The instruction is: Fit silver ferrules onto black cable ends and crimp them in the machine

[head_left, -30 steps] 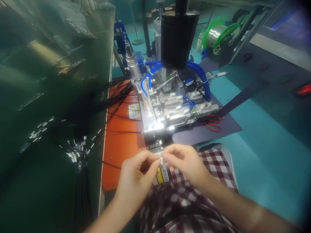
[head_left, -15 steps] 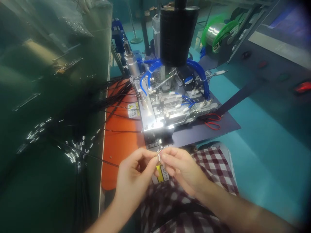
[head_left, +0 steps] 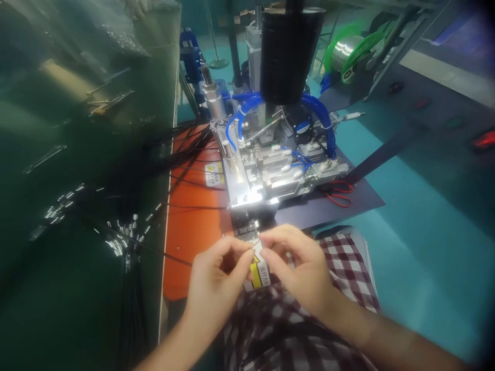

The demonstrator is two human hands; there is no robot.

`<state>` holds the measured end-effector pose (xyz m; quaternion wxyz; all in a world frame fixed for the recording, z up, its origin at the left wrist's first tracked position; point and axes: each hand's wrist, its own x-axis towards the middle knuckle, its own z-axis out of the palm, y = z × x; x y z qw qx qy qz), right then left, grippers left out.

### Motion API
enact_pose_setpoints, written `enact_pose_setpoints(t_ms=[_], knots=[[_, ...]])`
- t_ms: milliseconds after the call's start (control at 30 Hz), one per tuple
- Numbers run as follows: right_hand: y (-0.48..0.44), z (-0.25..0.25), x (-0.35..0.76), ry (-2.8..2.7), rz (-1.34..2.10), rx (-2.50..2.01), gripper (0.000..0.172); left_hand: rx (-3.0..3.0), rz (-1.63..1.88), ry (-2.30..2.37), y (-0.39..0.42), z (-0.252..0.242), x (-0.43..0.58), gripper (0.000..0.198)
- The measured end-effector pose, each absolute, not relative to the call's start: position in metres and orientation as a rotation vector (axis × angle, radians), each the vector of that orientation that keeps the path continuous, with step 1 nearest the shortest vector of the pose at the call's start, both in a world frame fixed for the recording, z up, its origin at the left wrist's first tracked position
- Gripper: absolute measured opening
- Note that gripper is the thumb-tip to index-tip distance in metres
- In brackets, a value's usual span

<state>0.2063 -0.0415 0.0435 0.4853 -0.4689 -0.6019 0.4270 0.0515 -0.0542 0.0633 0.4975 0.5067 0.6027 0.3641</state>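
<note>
Thumb and index finger of my left hand (head_left: 216,273) pinch the end of a thin black cable (head_left: 170,254), which runs in from the left behind that hand. A fine reddish wire (head_left: 256,242) sticks out past the fingertips; its tip is too small to make out. My right hand (head_left: 299,260) is close on the right side, thumb and index finger apart, with nothing plainly held between them. Just beyond both hands is the front of a metal machine (head_left: 247,198), with a label bearing a yellow mark (head_left: 264,275) below the fingertips.
Blue air hoses (head_left: 328,129) loop over the machine, under a black cylinder (head_left: 292,56). An orange plate (head_left: 181,278) carries several black cables. On the left, a dark green table (head_left: 93,309) holds cables with shiny metal ends (head_left: 124,238). A green wire spool (head_left: 348,51) stands back right.
My right thumb and index finger have parted and drawn slightly back from the wire end. My left hand keeps its pinch. The view has shifted slightly.
</note>
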Motion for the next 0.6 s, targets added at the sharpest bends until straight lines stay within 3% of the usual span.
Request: enact_pose_setpoints(t_ms=[233,333,467,600], knots=[[-0.05,0.032,0.218,-1.984,0.382,-0.98,0.036,1.241,0.889,1.469,-0.053,0.063,0.051,0.013],[-0.052,0.025,0.221,-2.079,0.261,-0.985,0.038,1.22,0.9,1.473,-0.052,0.063,0.05,0.012],[-0.051,0.026,0.22,-1.929,0.487,-1.014,0.035,1.201,0.9,1.48,-0.052,0.062,0.05,0.011],[-0.046,0.037,0.211,-1.512,1.019,-1.254,0.013,1.229,0.908,1.459,-0.055,0.063,0.051,0.012]])
